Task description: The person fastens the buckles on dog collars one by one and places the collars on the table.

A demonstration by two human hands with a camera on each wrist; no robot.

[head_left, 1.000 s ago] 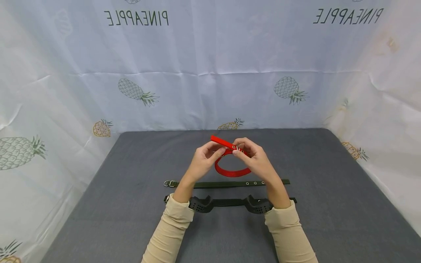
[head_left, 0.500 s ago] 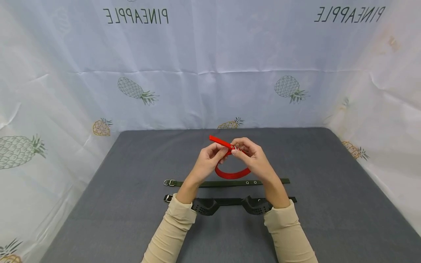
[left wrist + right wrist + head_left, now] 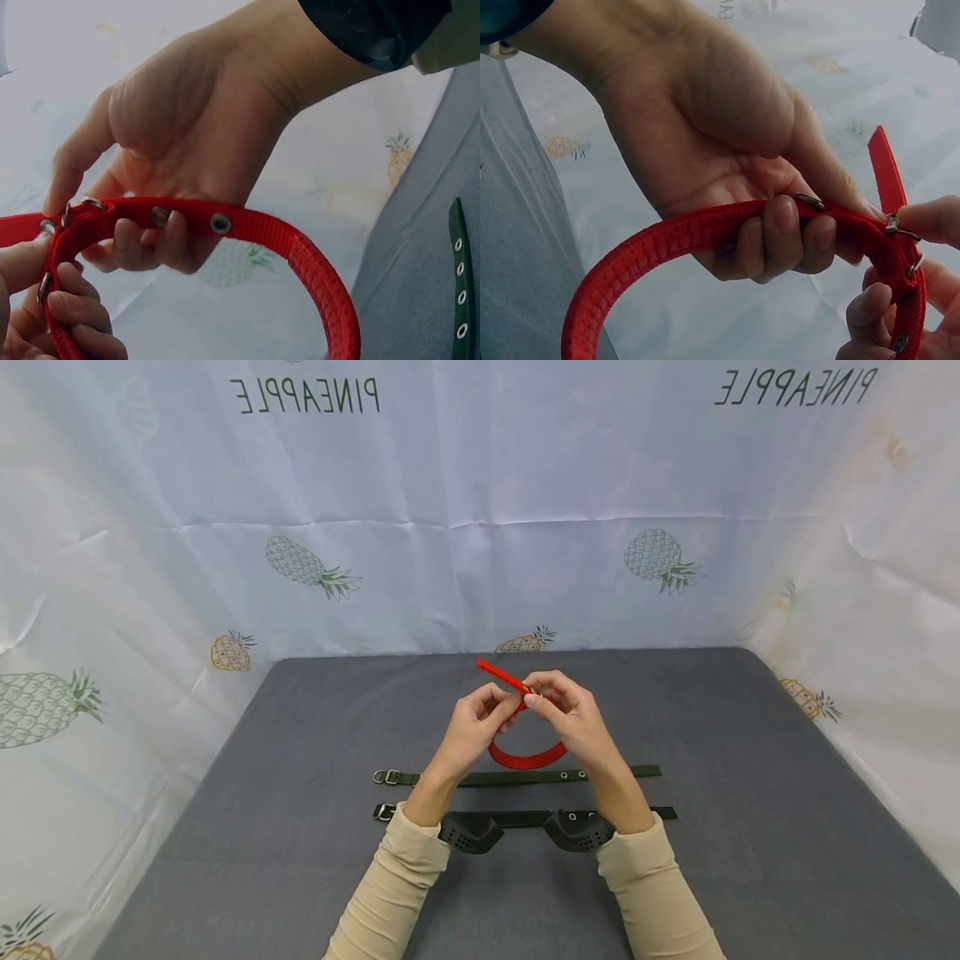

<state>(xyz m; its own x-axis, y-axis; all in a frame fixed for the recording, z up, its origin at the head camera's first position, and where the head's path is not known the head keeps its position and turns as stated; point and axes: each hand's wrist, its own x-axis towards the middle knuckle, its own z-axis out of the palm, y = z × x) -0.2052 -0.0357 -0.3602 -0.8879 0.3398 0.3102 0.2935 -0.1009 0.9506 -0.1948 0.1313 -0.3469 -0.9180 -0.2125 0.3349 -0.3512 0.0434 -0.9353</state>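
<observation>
Nearest on the desk [image 3: 300, 860] lies a black strap [image 3: 521, 819], then a parallel green eyeleted strap [image 3: 480, 781]; beyond, a raised red buckle collar [image 3: 528, 762] loops between the left hand [image 3: 474, 720] and right hand [image 3: 576, 714], both pinching it beside its metal buckle [image 3: 892, 223], its free tip [image 3: 495, 671] slanting away leftward

woven red strap [image 3: 270, 231] (ridged where stitched), shiny metal eyelet [image 3: 220, 223], matt grey cloth [image 3: 262, 827], black strap [image 3: 521, 819] seemingly smooth

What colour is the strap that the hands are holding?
Red. The strap shows best in the left wrist view.
</observation>
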